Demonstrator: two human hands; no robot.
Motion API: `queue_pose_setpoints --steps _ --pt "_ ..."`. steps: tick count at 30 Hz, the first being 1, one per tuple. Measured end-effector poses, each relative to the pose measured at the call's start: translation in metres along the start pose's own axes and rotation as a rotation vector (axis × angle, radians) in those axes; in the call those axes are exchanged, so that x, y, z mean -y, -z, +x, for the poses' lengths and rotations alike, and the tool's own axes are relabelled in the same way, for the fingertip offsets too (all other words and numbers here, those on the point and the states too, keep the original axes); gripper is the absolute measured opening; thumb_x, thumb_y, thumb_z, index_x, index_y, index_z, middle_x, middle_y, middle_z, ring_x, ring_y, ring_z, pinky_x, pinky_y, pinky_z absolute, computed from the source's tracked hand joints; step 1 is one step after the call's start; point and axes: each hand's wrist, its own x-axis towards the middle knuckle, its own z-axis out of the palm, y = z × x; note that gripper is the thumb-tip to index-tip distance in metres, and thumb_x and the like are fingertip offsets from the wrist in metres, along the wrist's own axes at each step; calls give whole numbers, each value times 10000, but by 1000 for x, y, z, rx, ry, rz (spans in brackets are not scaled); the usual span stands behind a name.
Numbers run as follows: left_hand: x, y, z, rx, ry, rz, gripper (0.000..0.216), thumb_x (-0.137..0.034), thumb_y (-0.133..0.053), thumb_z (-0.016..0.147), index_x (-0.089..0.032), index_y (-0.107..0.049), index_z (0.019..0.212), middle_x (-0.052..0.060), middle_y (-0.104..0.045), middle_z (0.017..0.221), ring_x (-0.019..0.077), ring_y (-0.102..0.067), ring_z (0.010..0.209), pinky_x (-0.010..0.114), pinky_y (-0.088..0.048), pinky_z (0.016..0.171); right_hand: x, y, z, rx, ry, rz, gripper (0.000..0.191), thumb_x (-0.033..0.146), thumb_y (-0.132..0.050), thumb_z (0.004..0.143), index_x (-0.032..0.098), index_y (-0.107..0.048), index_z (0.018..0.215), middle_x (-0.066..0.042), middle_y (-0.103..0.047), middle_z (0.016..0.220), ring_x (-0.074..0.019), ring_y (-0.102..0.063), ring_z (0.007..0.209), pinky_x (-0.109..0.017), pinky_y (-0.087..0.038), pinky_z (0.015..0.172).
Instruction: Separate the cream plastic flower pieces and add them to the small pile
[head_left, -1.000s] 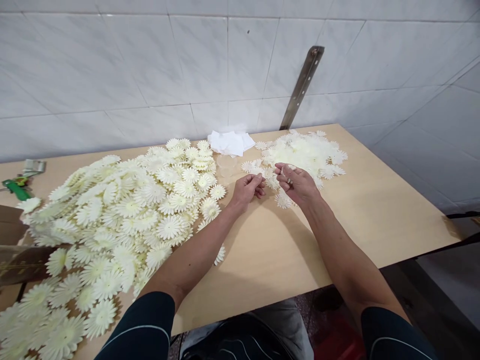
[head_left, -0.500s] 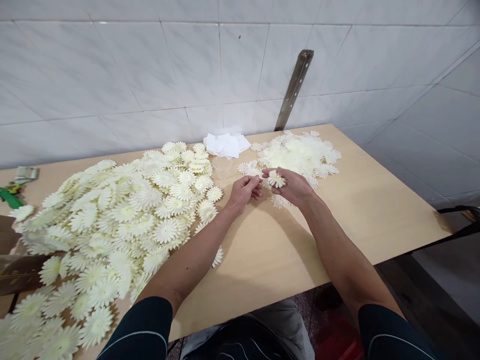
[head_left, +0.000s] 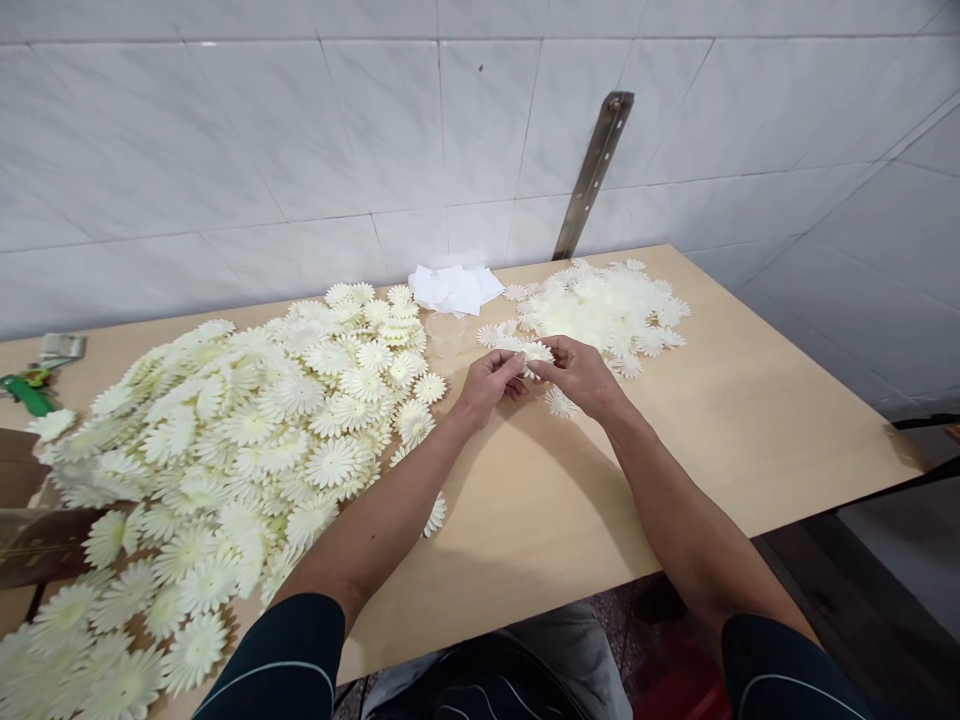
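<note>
Between both hands, just above the table, is a cream artificial flower head (head_left: 537,353) with many narrow petals. My left hand (head_left: 491,385) pinches its left side between thumb and fingers. From the right, my right hand (head_left: 581,375) grips it too, thumb in front and fingers behind. A loose petal layer (head_left: 559,403) lies on the table under my right hand. Behind the hands spreads a heap of thin, pale petal layers (head_left: 600,305). To the left is a much larger pile of cream flower heads (head_left: 300,400).
White paper pieces (head_left: 455,289) lie at the wall, with a clear round dish (head_left: 445,328) in front. A green-handled tool (head_left: 28,393) is at the far left, near a brown box (head_left: 19,465). A metal bracket (head_left: 595,175) leans against the tiled wall.
My right hand has turned and brought the flower head left to my left hand. Both hands now hold it. The left hand has stayed nearly in place.
</note>
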Motion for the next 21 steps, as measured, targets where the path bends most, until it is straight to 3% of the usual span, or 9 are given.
queue_pose_setpoints --steps 7,10,13,16,21 --pt "3 2 3 -106 -77 94 371 -448 -926 824 -185 -690 710 3 -652 596 114 -574 541 244 -451 557 3 1 -2 4 -15 41 598 632 -980 693 217 -752 1059 -17 -721 812 -199 -679 680 -391 -653 643" --pt "3 1 3 -147 -43 45 352 -417 -919 831 -185 -675 728 13 -684 650 135 -645 586 249 -482 578 2 2 -2 -147 61 -110 488 650 -864 826 215 -763 1022 -54 -739 856 -210 -675 721 -368 -621 607" --pt "3 0 3 -172 -29 16 376 -421 -923 830 -184 -645 741 10 -670 661 159 -705 618 245 -477 567 5 2 -6 -303 244 -350 343 563 -743 962 224 -791 981 -92 -770 942 -238 -687 822 -393 -613 721" --pt "2 1 2 -177 -41 18 416 -441 -942 814 -184 -621 753 -1 -649 664 172 -736 620 238 -456 544 7 1 -9 -249 369 -516 255 456 -726 1000 228 -839 1013 -104 -779 995 -224 -662 789 -400 -583 785" --pt "3 2 1 -136 -64 35 481 -519 -970 766 -183 -626 771 1 -665 653 173 -740 614 230 -470 536 -3 -2 -7 -128 406 -640 258 464 -762 1016 236 -864 1081 -85 -757 942 -207 -623 705 -393 -560 751"
